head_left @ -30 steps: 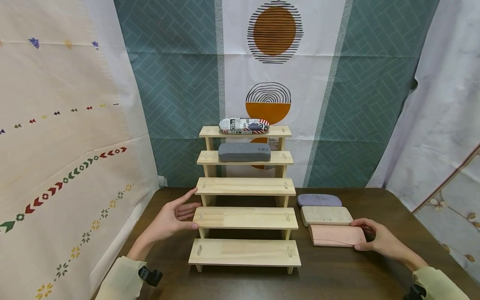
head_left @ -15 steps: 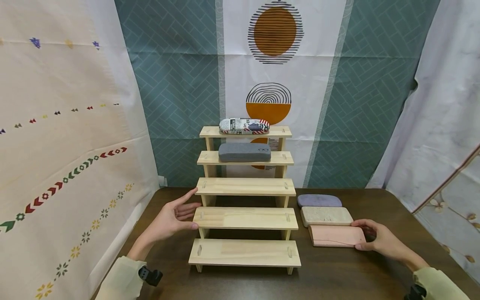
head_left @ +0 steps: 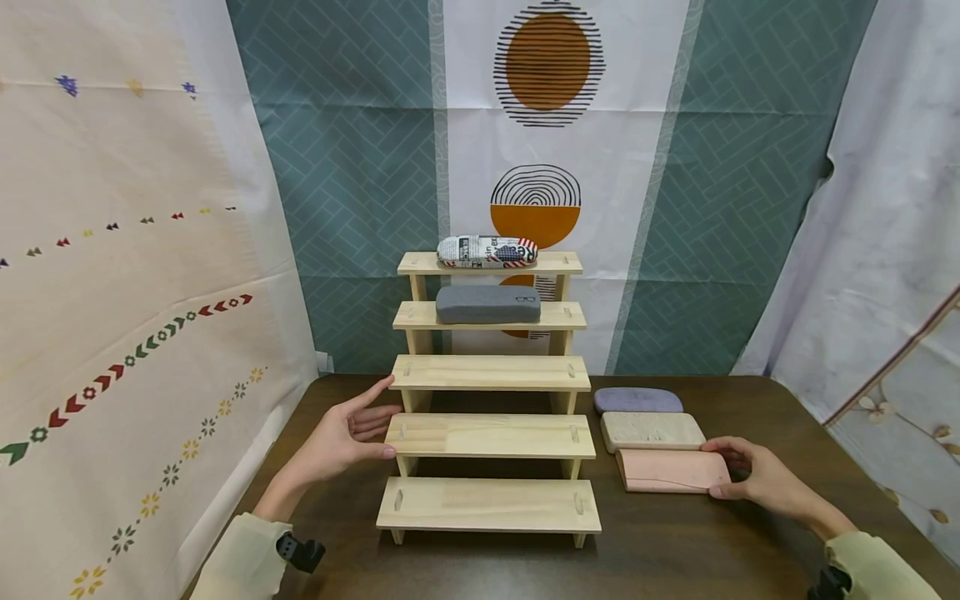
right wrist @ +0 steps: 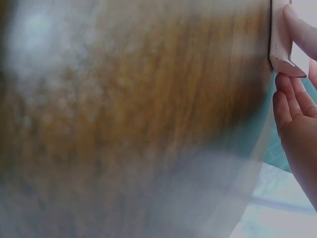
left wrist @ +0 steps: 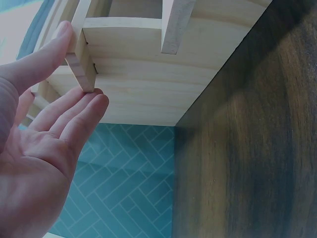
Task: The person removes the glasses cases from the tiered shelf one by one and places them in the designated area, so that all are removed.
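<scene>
A pale wooden stepped display rack (head_left: 491, 504) stands mid-table in the head view. My left hand (head_left: 341, 442) grips its left side: the thumb lies on one step's end, the index finger reaches the step above. In the left wrist view, that hand's thumb and fingers (left wrist: 81, 119) are on either side of a board end. At right, my right hand (head_left: 761, 479) holds the right end of a pink glasses case (head_left: 671, 472) between thumb and fingers; the case lies on the table. Behind it are a cream case (head_left: 652, 431) and a lavender glasses case (head_left: 637, 400).
A newsprint-patterned glasses case (head_left: 487, 252) sits on the top step, a grey glasses case (head_left: 487, 305) on the one below. The dark wooden table (head_left: 525, 575) is bordered by hanging cloths, with a green-and-white one (head_left: 360, 192) behind the rack.
</scene>
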The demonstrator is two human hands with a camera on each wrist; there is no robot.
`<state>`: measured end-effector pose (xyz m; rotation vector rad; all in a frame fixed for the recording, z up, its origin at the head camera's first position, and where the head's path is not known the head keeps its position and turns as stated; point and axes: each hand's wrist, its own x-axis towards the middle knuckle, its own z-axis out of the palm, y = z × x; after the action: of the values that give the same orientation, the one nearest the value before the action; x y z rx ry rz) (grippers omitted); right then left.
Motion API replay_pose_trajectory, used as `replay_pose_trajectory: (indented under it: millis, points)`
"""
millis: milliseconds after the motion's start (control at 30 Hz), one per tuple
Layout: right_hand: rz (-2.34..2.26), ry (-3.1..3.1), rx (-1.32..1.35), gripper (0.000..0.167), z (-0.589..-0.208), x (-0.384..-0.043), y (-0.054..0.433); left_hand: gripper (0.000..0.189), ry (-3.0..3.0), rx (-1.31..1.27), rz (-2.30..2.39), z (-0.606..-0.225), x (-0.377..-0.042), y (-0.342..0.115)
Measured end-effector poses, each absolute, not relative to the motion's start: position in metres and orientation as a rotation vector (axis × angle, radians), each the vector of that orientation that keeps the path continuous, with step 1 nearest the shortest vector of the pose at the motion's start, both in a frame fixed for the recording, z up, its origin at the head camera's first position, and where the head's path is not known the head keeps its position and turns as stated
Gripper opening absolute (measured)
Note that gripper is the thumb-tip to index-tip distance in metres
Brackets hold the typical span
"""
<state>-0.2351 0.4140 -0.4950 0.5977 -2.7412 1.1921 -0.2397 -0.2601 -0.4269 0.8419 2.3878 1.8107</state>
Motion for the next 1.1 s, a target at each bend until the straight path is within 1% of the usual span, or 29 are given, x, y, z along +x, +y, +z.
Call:
replay_pose_trajectory:
  millis: [267,667,800,933,1100]
  points:
    - [1.176,-2.733,0.622,0.058,-0.496,-0.236,0.415,0.108,2.390,0.858,1.803,-0.427,-0.240,-0.261]
    - [1.135,-2.725,0.587,0.058,-0.495,-0.234,0.418,0.108,2.388,0.864,1.804,-0.428,-0.240,-0.260]
    - [1.106,-2.690,0.575,0.057,-0.486,-0.228,0.415,0.108,2.386,0.866,1.805,-0.428,-0.240,-0.261]
    - [1.092,-2.639,0.625,0.058,-0.471,-0.223,0.408,0.108,2.392,0.864,1.800,-0.428,-0.240,-0.261]
    - [1.035,-2.623,0.678,0.056,-0.447,-0.218,0.385,0.108,2.393,0.859,1.803,-0.428,-0.241,-0.261]
